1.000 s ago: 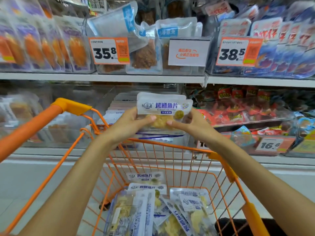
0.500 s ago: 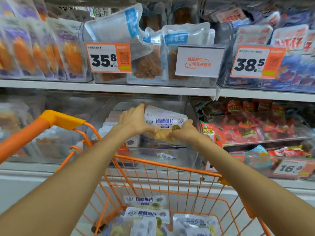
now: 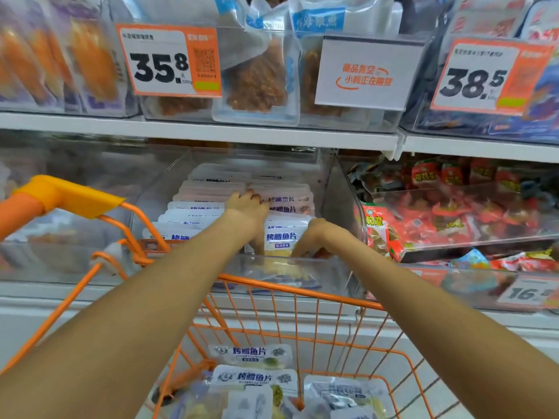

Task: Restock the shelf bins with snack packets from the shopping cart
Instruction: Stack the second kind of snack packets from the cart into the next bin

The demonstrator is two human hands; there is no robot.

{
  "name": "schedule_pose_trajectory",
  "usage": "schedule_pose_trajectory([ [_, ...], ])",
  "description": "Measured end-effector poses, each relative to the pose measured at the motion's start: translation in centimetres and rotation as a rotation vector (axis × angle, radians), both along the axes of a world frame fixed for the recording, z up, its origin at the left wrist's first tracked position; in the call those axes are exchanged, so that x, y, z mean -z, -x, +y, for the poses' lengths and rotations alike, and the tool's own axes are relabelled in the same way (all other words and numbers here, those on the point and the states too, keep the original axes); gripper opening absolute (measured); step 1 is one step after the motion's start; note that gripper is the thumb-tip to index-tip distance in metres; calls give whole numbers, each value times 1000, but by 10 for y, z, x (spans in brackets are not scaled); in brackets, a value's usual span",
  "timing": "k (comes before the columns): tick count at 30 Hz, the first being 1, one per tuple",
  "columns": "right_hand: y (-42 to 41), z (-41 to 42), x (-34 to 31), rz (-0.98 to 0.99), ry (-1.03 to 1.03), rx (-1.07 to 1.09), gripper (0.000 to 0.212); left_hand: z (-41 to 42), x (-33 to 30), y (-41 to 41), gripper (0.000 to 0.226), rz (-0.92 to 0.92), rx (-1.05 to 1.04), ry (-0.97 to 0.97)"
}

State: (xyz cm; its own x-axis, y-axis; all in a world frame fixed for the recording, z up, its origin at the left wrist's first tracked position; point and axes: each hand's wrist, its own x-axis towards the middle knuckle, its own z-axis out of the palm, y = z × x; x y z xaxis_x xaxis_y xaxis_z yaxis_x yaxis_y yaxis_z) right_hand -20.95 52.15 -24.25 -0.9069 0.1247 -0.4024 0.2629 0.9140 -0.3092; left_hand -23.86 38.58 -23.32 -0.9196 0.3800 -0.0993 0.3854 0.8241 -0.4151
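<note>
left hand [image 3: 246,207]: fingers spread flat on stacked packets deep in the clear plastic shelf bin [image 3: 302,267] | right hand [image 3: 308,237]: fingers pointing down, pinching glossy white fish-fillet packet [image 3: 279,237] upright at the bin's front edge | more packets [image 3: 257,379] in orange wire shopping cart [image 3: 302,300]

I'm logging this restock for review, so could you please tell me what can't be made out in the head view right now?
- Right hand: fingertips hidden behind the fish-slice packet and the clear bin's front wall, so its grip is unclear.
- Left hand: fingertips hidden among the stacked packets.
- Shopping cart: lower packets cut off by the bottom edge.
- 16-something price tag: cut off at the right edge, blurred.
</note>
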Motion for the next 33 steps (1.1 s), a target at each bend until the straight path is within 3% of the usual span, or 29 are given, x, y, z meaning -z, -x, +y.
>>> schedule_pose_trajectory([
  [8, 10, 4, 17, -22, 203, 110, 23, -2, 2, 3, 105, 47, 17, 76],
  [10, 11, 2, 19, 65, 214, 154, 38, -3, 3, 5, 108, 79, -1, 26],
  [13, 12, -4, 15, 268, 160, 241, 89, -4, 4, 7, 104, 187, -53, -95],
  [18, 22, -7, 13, 273, 158, 279, 107, -9, 9, 14, 96, 275, -22, -169],
  [24, 25, -7, 27, 223, 226, 390, 104, -5, 16, 17, 112, 203, 45, -153],
  [29, 25, -2, 25, 158, 378, 350, 74, -7, 17, 17, 108, 61, 19, -164],
  [33, 32, 1, 32, 164, 490, 378, 63, -6, 14, 15, 111, -20, -18, -197],
])
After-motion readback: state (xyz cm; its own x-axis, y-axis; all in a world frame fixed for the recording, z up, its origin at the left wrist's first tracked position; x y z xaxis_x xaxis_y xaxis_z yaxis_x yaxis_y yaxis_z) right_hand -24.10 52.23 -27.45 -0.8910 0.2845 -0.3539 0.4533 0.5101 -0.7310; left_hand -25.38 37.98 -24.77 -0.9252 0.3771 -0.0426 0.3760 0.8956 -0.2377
